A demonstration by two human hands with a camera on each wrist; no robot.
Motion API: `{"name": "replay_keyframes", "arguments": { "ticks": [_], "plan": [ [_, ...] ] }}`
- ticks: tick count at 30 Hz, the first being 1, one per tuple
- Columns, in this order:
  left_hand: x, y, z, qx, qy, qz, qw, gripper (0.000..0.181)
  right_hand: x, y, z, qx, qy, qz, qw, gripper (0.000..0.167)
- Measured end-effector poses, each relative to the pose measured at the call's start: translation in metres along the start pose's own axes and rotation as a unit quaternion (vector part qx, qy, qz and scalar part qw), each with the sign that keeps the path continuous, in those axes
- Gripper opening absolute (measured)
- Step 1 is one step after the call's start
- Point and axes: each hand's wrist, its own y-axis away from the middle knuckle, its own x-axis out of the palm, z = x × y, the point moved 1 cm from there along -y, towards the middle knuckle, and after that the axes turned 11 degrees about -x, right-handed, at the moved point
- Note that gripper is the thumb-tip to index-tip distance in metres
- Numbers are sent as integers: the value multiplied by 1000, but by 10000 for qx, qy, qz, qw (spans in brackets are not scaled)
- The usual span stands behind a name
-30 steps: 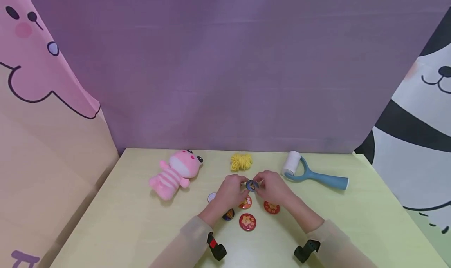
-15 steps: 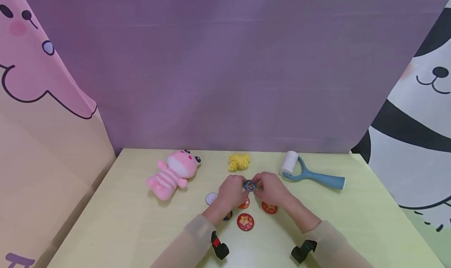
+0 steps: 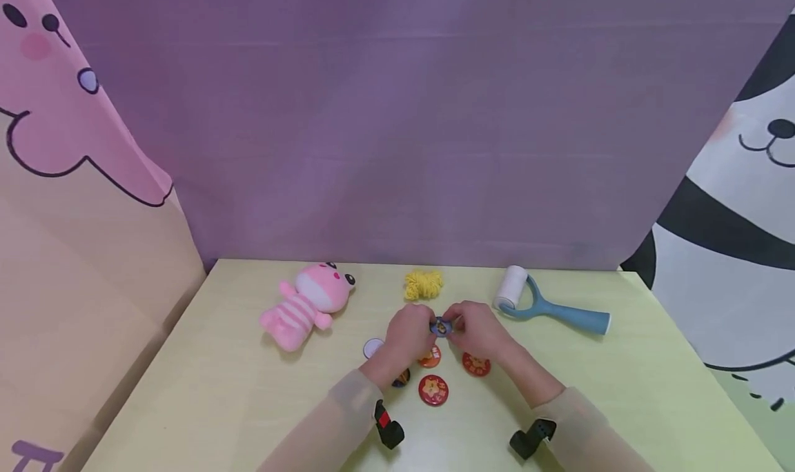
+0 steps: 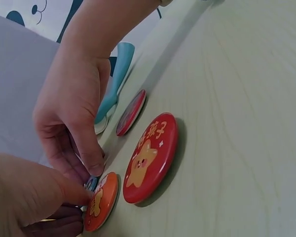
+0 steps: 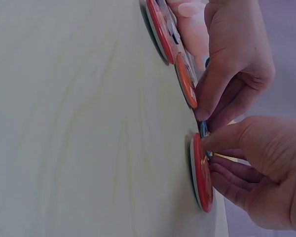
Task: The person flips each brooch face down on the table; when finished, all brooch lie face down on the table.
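In the head view a small round blue badge (image 3: pixel 441 327) is pinched between both hands, the left hand (image 3: pixel 410 332) at its left edge and the right hand (image 3: pixel 477 328) at its right edge. An orange badge (image 3: pixel 430 357) lies just below it, partly behind the left fingers. To the right is a red badge (image 3: pixel 476 364); nearer the front lies another red badge (image 3: pixel 433 390) with a star figure. A dark badge (image 3: pixel 401 377) and a white one (image 3: pixel 373 348) sit beside the left wrist. Both wrist views show the blue badge mostly covered by fingertips.
A pink plush toy (image 3: pixel 307 306) lies at the left of the table (image 3: pixel 205 389). Behind the hands is a bundle of yellow string (image 3: pixel 424 285). At the back right, a white roll (image 3: pixel 511 287) touches a blue forked handle (image 3: pixel 571 317). A purple backdrop (image 3: pixel 397 127) stands behind.
The camera view has shifted slightly. Both hands keep hold of the blue badge in nearly the same place, with the left hand a little changed in angle.
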Motion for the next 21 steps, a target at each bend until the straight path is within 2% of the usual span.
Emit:
{"name": "replay_keyframes", "arguments": {
  "ticks": [3, 7, 12, 17, 21],
  "plan": [
    [-1, -2, -1, -14, -59, 31, 10000, 14, 0, 0, 0, -12, -47, -36, 10000, 18],
    [-1, -2, 1, 120, -47, 29, 9999, 12, 0, -1, -1, 26, -104, -63, 9999, 20],
    [-2, -2, 4, 291, 169, 35, 9994, 13, 2, -1, -9, 58, -361, -50, 9993, 21],
    [-2, -1, 7, 582, 497, -19, 9971, 16, -2, 2, -14, 111, -727, -151, 9972, 19],
    [-3, 1, 9, 837, 470, -219, 9951, 18, -5, 4, -15, -34, -960, -196, 9952, 21]
  ]
}}
